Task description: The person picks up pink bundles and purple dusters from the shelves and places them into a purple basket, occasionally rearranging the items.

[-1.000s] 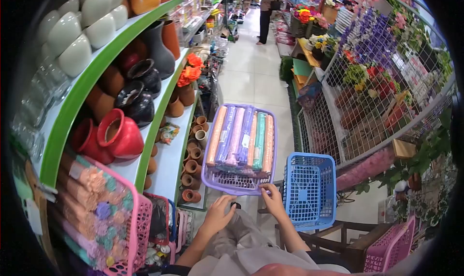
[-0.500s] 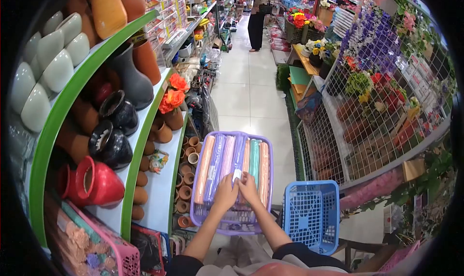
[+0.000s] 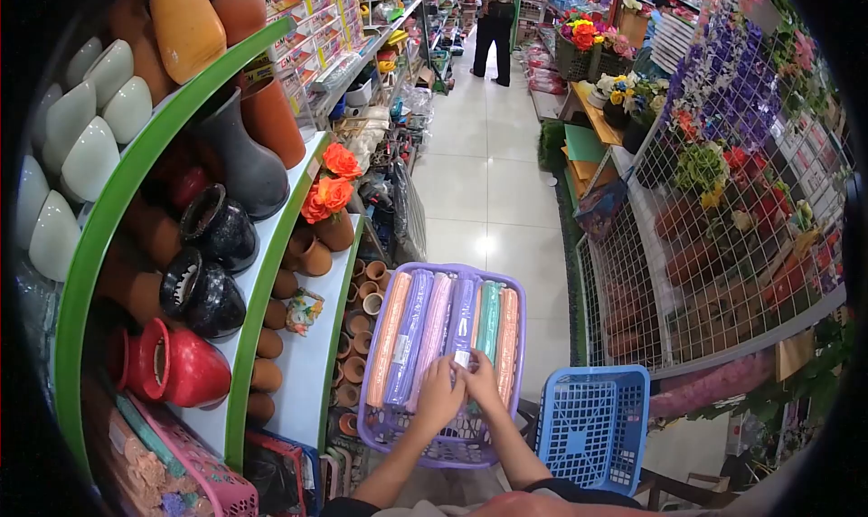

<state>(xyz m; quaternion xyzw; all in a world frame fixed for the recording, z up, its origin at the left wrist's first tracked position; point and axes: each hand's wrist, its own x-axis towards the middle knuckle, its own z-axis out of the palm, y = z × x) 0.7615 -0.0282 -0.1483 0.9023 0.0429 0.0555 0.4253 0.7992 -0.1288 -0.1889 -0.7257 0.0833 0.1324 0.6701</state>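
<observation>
My left hand (image 3: 441,396) and my right hand (image 3: 483,383) meet over a purple plastic basket (image 3: 363,416), fingers closed and pinched together at a small white label (image 3: 462,358). The label lies over a purple plastic-wrapped roll (image 3: 464,316). Side by side in the basket lie more wrapped rolls: a peach roll (image 3: 390,327) at the left, another purple roll (image 3: 411,332), a pink roll (image 3: 436,322), a teal roll (image 3: 489,316) and a peach roll (image 3: 507,336) at the right. My hands hide the near ends of the middle rolls.
A blue plastic basket (image 3: 548,426) stands to the right. Shelves at left carry red vases (image 3: 194,363), black pots (image 3: 212,291) and clay pots (image 3: 354,368). A wire mesh rack (image 3: 687,318) with artificial flowers lines the right. Down the aisle stands a person (image 3: 495,28).
The view has shifted, so the baskets sit lower in it. My hands stay together at the label. The person in the aisle has changed position and stance.
</observation>
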